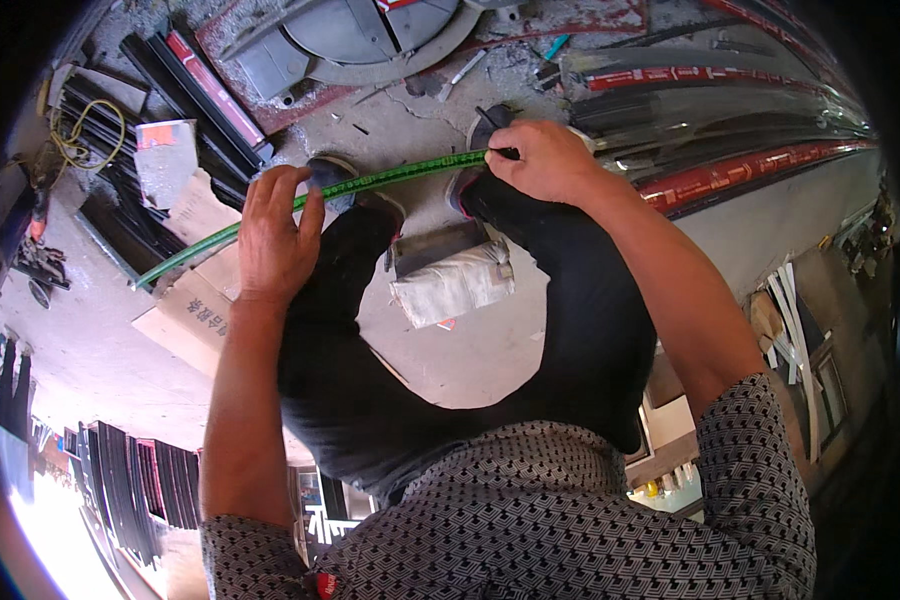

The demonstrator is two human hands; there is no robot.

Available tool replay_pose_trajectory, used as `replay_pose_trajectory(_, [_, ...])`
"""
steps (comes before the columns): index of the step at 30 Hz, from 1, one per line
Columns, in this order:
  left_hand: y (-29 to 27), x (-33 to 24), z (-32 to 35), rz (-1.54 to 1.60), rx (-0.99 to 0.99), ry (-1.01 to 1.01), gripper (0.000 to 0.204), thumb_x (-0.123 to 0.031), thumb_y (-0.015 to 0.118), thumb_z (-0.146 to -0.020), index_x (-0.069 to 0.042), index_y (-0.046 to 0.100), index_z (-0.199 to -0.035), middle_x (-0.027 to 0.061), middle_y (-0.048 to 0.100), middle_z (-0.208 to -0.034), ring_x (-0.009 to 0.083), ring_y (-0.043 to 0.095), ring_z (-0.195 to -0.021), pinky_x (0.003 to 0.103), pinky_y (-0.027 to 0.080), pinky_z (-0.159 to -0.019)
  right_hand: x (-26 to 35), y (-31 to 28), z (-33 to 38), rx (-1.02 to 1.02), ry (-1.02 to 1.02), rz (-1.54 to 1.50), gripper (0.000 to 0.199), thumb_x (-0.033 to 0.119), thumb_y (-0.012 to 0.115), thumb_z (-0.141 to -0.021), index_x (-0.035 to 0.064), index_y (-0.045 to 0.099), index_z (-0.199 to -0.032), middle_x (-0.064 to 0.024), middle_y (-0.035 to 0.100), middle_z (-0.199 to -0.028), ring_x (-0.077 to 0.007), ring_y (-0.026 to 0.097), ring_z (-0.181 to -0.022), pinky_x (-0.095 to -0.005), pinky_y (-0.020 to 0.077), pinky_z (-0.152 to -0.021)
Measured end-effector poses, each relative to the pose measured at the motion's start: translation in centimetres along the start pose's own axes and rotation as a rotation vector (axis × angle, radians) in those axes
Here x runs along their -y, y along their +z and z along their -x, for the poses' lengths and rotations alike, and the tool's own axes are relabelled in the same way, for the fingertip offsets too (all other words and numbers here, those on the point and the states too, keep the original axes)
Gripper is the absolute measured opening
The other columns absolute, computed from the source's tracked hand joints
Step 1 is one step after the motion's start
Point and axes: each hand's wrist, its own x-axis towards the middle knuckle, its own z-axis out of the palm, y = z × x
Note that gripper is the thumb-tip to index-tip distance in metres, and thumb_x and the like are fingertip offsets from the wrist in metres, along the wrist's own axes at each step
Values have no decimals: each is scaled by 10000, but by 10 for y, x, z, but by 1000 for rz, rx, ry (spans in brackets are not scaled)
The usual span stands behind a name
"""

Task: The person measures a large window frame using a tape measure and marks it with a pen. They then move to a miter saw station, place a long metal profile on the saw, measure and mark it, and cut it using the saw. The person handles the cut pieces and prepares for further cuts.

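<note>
Head view: one green strip (370, 182) runs from 9 to 12 o'clock across the knees. Left hand (275, 240) curls around it, right hand (542, 158) pinches its end. One grey wrapped block (452, 285) centre. One cardboard sheet (192, 300) at 9, red-labelled packet (165, 150) at 10.

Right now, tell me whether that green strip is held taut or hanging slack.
Taut. The green strip runs in one smooth line between the left hand and the right hand, both gripping it, with no sag; its free end continues past the left hand.
</note>
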Motion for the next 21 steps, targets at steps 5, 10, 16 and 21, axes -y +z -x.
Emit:
replay_pose_trajectory(5, [42, 71, -24, 56, 278, -96, 250, -241, 647, -1005, -16, 681, -1108, 194, 703, -1027, 385, 682, -949, 447, 530, -842, -13, 29, -66, 65, -61, -4, 276, 363, 641, -918, 131, 758, -1013, -180, 734, -970, -432, 679, -935, -520, 542, -844])
replay_pose_trajectory(10, [51, 106, -53, -27, 550, -227, 254, -318, 611, -1024, -74, 673, -1057, 224, 655, -802, 425, 657, -806, 500, 504, -719, -12, 29, -112, 128, -106, -14, 311, 318, 673, -921, 43, 727, -1055, -213, 701, -895, -402, 675, -828, -440, 530, -763])
replay_pose_trajectory(16, [13, 112, -59, 97, 455, -249, 321, -297, 583, -1059, -1, 597, -937, 60, 533, -737, 172, 489, -720, 359, 450, -706, 8, 11, -127, 144, -164, -51, 298, 297, 686, -938, 24, 713, -1053, -147, 634, -755, -205, 581, -699, -386, 497, -707])
replay_pose_trajectory(21, [-10, 100, -47, 41, 404, -215, 346, -313, 571, -1062, -5, 603, -906, 30, 507, -725, 149, 467, -710, 339, 421, -677, 16, 4, -119, 14, -333, 12, 308, 266, 708, -946, 60, 706, -1175, -97, 690, -828, -168, 602, -758, -357, 510, -745])
